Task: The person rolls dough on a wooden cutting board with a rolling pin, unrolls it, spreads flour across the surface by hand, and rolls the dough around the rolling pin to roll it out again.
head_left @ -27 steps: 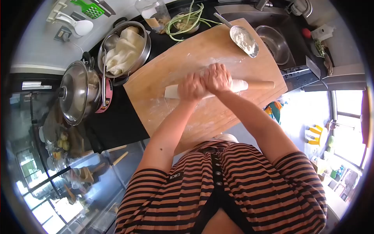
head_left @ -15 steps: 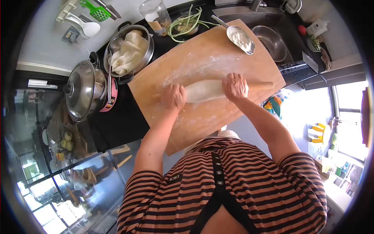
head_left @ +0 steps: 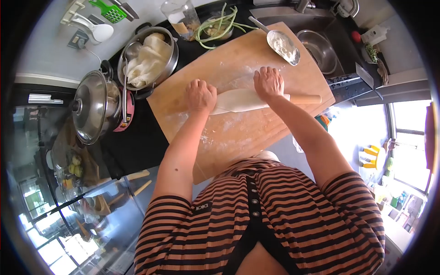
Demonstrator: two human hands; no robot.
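Observation:
A wooden rolling pin (head_left: 306, 99) lies across a floured wooden board (head_left: 183, 133), with a sheet of white dough (head_left: 239, 100) wrapped about its middle. My left hand (head_left: 201, 95) is closed over the left part of the pin, at the dough's left end. Toward the dough's right end, my right hand (head_left: 269, 83) curls over the wrapped pin, fingers pointing away from me. The pin's bare right end sticks out past that hand. Its left end is mostly hidden by my left hand.
A metal scoop of flour (head_left: 283, 46) lies at the board's far right corner. Left of the board stand an open pot with dough (head_left: 149, 59) and a lidded pot (head_left: 94, 107). Long green beans (head_left: 220, 25) sit behind, and a sink with a metal bowl (head_left: 318, 50) is at right.
Both hands have moved away from my body, over the far side of the rolling pin. The dough roll has turned and looks narrower from front to back.

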